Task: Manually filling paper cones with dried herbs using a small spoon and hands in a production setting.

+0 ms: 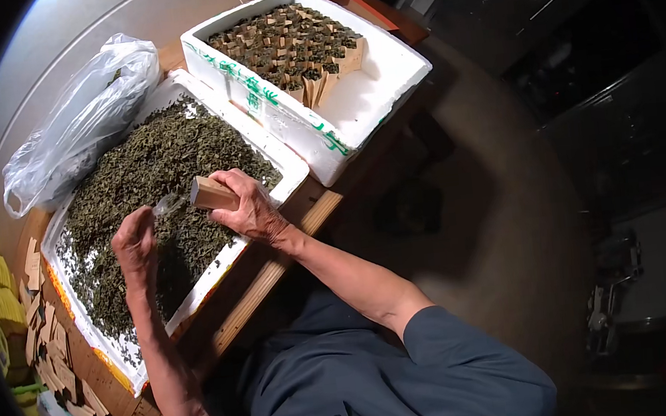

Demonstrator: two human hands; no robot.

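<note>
My right hand (249, 207) grips a small brown kraft paper bag (215, 194) above a heap of dried leaves (165, 146). To its left, my left hand (135, 239) is closed, its fingers curled around one end of a small clear plastic piece (169, 204). That piece looks like a scoop or spoon, but blur and glare hide its exact shape. Its far end points toward the paper bag, with a narrow gap between them. The dark green leaves fill most of a shallow white foam tray (290, 173) under both hands.
A deeper white foam box (379, 92) with green writing holds rows of leaf-filled paper bags (293, 43). A clear plastic bag (84, 126) leans on the tray's far left. Flat paper bags (51, 337) and yellow bundles (5, 300) lie at left on the wooden table (278, 267).
</note>
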